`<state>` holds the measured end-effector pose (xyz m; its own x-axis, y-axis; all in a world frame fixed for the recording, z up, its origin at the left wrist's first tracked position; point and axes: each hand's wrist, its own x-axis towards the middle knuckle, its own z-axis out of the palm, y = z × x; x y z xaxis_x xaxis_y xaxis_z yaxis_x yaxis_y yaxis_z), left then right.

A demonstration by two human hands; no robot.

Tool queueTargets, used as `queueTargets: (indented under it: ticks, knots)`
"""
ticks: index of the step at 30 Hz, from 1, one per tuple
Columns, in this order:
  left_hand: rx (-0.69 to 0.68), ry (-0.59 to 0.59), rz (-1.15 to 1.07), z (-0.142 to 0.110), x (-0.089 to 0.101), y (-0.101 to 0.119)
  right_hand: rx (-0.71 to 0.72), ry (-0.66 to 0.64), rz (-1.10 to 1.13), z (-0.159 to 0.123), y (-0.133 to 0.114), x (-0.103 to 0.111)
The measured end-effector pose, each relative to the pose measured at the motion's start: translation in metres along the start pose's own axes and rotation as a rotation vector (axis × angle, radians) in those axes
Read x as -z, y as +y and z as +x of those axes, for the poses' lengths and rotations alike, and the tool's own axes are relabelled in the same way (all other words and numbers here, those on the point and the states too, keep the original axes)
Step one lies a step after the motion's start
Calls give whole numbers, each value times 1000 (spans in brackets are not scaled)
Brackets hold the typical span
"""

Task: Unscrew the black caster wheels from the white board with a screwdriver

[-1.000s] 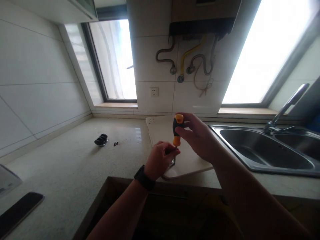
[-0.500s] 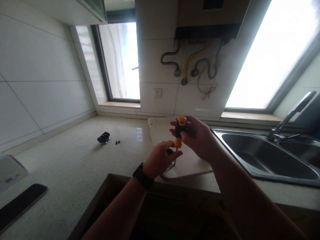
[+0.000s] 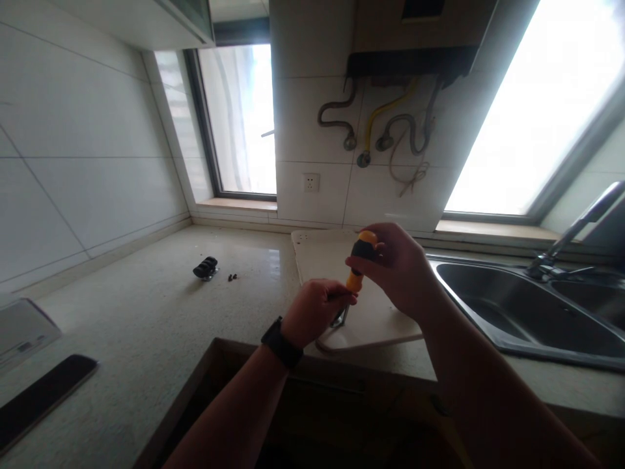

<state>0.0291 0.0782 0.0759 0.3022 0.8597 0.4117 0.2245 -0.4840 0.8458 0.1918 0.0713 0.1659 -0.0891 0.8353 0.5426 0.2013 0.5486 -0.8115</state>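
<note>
Right hand (image 3: 403,272) gripped screwdriver (image 3: 363,250), fingers clamped round it; screwdriver leaned over pale board (image 3: 312,254) on bench (image 3: 254,319). Left hand (image 3: 315,312) had fingers pinched round screwdriver's lower end, beside metal piece (image 3: 338,320).

Support: pale, speckled countertop (image 3: 161,326), with a glossy patch of light toward the far side. Bears, from left to right: white flat object (image 3: 27,332), cut off at the left edge of view; long dark flat object (image 3: 49,396), nearer, just beside it; black ribbed piece (image 3: 205,266), farther off, left of centre; small dark bits (image 3: 232,277), just right of that; white panel (image 3: 378,324), lying flat at centre, rounded at the corners. Holds, set in at right, a double-bowl steel sink (image 3: 512,303).
</note>
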Motion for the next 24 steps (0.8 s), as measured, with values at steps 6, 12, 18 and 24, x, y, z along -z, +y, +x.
queueTargets:
  ticks: [6,12,18,24]
  knots:
    - [60,68,40,1,-3,-2,18,-114,81,0,2,5]
    - [-2,95,32,3,-11,-2,-9,-158,-23,1,-6,4]
    - [8,109,64,4,-11,-2,-41,-45,-85,7,-7,4]
    - [8,38,17,3,-2,1,-12,-110,16,4,-8,13]
